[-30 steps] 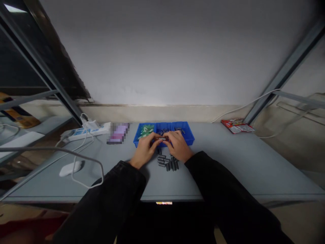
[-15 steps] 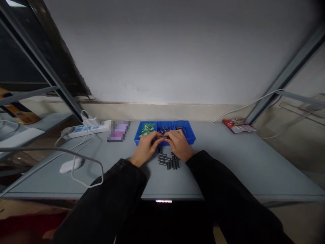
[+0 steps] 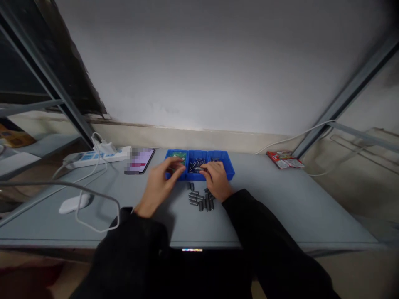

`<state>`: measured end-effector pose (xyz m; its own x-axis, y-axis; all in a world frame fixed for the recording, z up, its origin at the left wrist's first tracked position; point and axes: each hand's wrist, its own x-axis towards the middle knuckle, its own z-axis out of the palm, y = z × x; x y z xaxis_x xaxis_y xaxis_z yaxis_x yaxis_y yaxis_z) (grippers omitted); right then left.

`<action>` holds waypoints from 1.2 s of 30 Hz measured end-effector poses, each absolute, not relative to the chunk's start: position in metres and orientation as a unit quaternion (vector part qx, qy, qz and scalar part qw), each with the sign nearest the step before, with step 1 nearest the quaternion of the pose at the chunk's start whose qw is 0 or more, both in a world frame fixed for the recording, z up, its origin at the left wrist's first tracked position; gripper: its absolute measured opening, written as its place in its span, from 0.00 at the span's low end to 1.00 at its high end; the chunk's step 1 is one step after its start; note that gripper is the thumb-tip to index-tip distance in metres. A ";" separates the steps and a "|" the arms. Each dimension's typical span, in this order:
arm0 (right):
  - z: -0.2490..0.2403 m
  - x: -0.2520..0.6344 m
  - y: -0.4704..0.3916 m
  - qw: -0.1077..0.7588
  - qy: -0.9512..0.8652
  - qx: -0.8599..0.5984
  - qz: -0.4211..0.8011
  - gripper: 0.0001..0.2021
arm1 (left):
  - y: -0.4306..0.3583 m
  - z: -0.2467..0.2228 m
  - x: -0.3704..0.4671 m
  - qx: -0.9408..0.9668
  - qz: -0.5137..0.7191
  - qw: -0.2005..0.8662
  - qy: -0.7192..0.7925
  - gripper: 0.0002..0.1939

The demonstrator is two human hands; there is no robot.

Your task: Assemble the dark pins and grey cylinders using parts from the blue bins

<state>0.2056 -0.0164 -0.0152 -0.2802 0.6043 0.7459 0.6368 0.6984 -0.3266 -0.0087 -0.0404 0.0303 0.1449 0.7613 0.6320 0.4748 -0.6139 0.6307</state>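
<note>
The right hand (image 3: 217, 176) pinches a grey cylinder (image 3: 199, 168) at the blue three-compartment tray (image 3: 231, 172); the left hand (image 3: 158, 180) curls beside it (any grip is unclear). Work seems partway: dark cylinders (image 3: 208, 202) lie outside, metal parts (image 3: 199, 160) are left inside.

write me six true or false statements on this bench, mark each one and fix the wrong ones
1. The blue tray has three compartments. True.
2. The right hand holds a grey cylinder at its fingertips. True.
3. The left hand lies flat on the table. False: its fingers are curled at the left compartment of the tray.
4. The loose cylinders lie left of the phone. False: they lie to its right, in front of the tray.
5. A red packet lies on the right side of the table. True.
6. The sleeves are white. False: they are black.
</note>
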 end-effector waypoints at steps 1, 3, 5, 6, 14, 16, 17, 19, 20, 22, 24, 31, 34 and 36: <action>-0.016 0.206 -0.017 0.469 -0.790 -0.394 -0.022 0.08 | -0.050 0.034 -0.011 0.706 0.540 0.147 0.435 0.12; -0.016 0.207 -0.018 0.484 -0.777 -0.403 -0.029 0.09 | -0.071 0.035 -0.016 0.676 0.565 0.161 0.445 0.11; -0.016 0.207 -0.018 0.490 -0.773 -0.401 -0.034 0.09 | -0.093 0.028 -0.020 0.694 0.539 0.170 0.446 0.10; -0.015 0.207 -0.019 0.490 -0.774 -0.398 -0.034 0.09 | -0.104 0.021 -0.022 0.701 0.530 0.172 0.445 0.09; -0.013 0.203 -0.020 0.482 -0.782 -0.393 -0.023 0.10 | -0.146 -0.015 -0.041 0.797 0.403 0.166 0.418 0.05; -0.012 0.203 -0.020 0.482 -0.783 -0.393 -0.024 0.09 | -0.141 -0.006 -0.041 0.795 0.407 0.155 0.421 0.05; -0.012 0.204 -0.019 0.481 -0.782 -0.396 -0.025 0.09 | -0.135 0.001 -0.040 0.793 0.406 0.152 0.428 0.05; -0.012 0.204 -0.019 0.481 -0.779 -0.401 -0.030 0.08 | -0.120 0.019 -0.037 0.795 0.396 0.146 0.435 0.07; -0.012 0.205 -0.019 0.484 -0.777 -0.401 -0.035 0.07 | -0.110 0.028 -0.035 0.803 0.383 0.144 0.433 0.08; -0.012 0.206 -0.017 0.495 -0.774 -0.392 -0.047 0.06 | -0.087 0.045 -0.030 0.818 0.372 0.119 0.422 0.10; -0.011 0.207 -0.014 0.508 -0.770 -0.381 -0.061 0.05 | -0.060 0.058 -0.024 0.835 0.360 0.086 0.408 0.11; -0.002 0.212 0.005 0.507 -0.769 -0.379 -0.091 0.05 | 0.008 0.052 0.002 0.870 0.341 0.070 0.349 0.11; 0.000 0.213 0.010 0.491 -0.781 -0.373 -0.099 0.06 | 0.018 0.039 0.014 0.877 0.362 0.069 0.308 0.10; -0.002 0.213 0.009 0.493 -0.776 -0.383 -0.090 0.07 | 0.020 0.030 0.019 0.868 0.388 0.073 0.301 0.10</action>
<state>0.2133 0.0089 -0.0019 -0.2202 0.5049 0.8346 0.6828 0.6909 -0.2378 0.0194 0.0196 0.0295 0.5174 0.5799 0.6293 0.4662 -0.8077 0.3610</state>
